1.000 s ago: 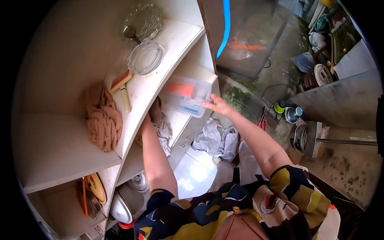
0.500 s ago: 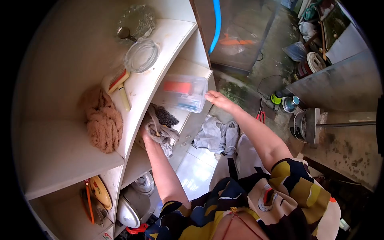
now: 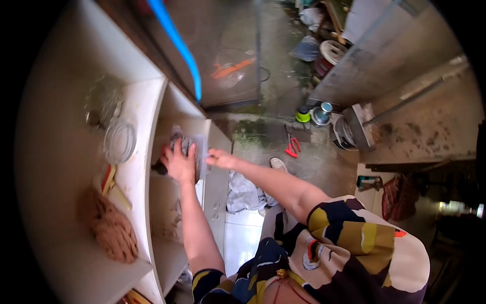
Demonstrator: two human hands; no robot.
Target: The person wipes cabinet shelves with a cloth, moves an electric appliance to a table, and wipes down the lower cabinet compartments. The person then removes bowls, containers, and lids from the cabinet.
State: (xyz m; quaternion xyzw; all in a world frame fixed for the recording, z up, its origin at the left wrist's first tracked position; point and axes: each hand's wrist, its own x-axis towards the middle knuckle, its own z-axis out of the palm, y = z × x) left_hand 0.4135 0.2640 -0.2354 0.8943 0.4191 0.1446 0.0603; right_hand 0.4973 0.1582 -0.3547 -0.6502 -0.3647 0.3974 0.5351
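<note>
Inside the lower shelf compartment, my left hand presses on a bunched grey cloth, its fingers spread over the top. The cloth lies over the clear plastic box, most of which it hides. At the box's right edge my right hand grips the rim between thumb and fingers. Dark fuzzy material shows under the left hand's fingers.
The upper shelf holds a glass dish, a brush and a brown towel. Grey fabric lies on the floor below. Red-handled pliers and a blue tin are farther out.
My left hand has lifted the grey cloth from the compartment's near part and moved it forward onto the box. The view has turned, shifting the shelf left and down.
</note>
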